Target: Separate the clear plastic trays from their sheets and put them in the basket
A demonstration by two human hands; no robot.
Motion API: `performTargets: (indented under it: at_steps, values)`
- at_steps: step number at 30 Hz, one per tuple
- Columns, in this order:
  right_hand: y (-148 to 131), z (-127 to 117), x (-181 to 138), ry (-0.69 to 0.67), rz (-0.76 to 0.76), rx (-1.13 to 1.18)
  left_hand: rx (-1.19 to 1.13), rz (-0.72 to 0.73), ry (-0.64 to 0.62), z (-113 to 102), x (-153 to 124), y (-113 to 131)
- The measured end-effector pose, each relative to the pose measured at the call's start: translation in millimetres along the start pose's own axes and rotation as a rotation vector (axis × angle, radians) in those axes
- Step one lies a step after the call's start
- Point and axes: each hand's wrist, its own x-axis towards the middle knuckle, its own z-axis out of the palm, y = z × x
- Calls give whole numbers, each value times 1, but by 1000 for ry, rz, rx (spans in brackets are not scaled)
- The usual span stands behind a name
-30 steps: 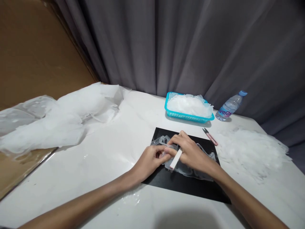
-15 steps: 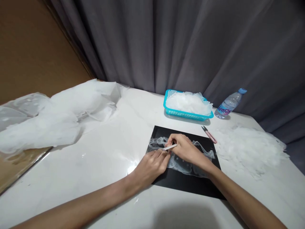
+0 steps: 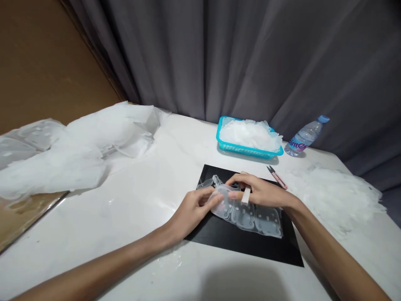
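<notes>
A translucent white sheet of joined rounded panels with small spots [image 3: 244,217] lies on a black mat [image 3: 238,246]. My left hand [image 3: 191,209] pinches its left end between thumb and fingers, lifting that part a little. My right hand [image 3: 257,190] grips the same sheet just right of there, fingers over its upper edge. A short, flat whitish stick [image 3: 246,195] is tucked in my right hand and points down over the panels; its exact kind is unclear. The right hand covers part of the sheet's top edge.
Behind the mat stands a blue basket [image 3: 250,154] heaped with white translucent pieces. Pink-handled thread snips [image 3: 277,177] lie at the mat's upper right corner, near a water bottle [image 3: 305,138]. Loose translucent pieces [image 3: 338,200] spread at right; large white sheets [image 3: 84,146] pile up at left.
My hands have shifted from working close together at the sheet's upper edge to pinching its left end. The stick has swung downward in my right hand, and the panels now show more fully.
</notes>
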Motion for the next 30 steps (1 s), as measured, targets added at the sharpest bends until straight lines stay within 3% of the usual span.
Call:
performTargets:
  at_steps: [6,13,20,26,30]
  values:
    - [10,-1,-5,-30,32,45,-325,-105,4,-2,9,-3]
    - [17,8,-7,-27,14,-13,-364,-179,-10,-4,11,-3]
    - [18,31,-2,-36,27,274,-335,-154,40,-5,12,-6]
    - [11,37,-4,72,-19,-239,-364,-189,-53,-7,13,-9]
    - [4,35,-7,75,-47,-303,-242,-165,-30,-12,13,-12]
